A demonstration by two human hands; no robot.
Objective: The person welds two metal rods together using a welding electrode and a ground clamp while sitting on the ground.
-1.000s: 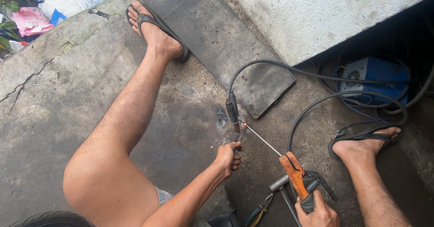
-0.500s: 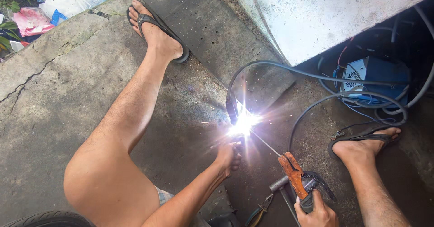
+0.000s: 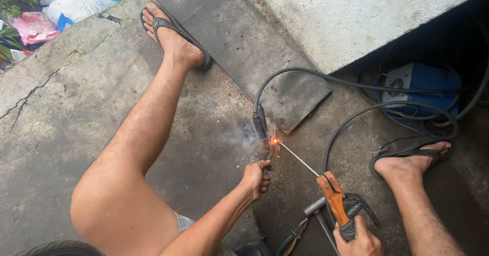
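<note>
head view: person squats on a concrete floor (image 3: 76, 113), bare legs, flip-flops. right hand (image 3: 359, 238) clenched round the handle of an orange electrode holder (image 3: 333, 197); a thin welding rod (image 3: 298, 157) runs up-left from its jaws to a small orange glow (image 3: 275, 141) at the tip. left hand (image 3: 256, 177) closed on a small dark metal piece (image 3: 268, 159), holding it just below the glow, fingers very near the hot spot. a black ground clamp (image 3: 260, 125) on its cable (image 3: 305, 77) grips the work just above. thin smoke drifts left of the tip. a dark flat slab (image 3: 239, 37) lies beyond; a blue welding machine (image 3: 420, 85) sits under the white wall (image 3: 356, 16). pliers (image 3: 290, 235) and a grey pipe (image 3: 316, 206) lie near the right hand.

risks, as judged: bare left hand that close to the arc could burn from spatter or heat creeping along the piece; bare knees and feet are open to sparks; cables looping by the right foot (image 3: 407, 162) could snag and jerk the rod off the joint.
</note>
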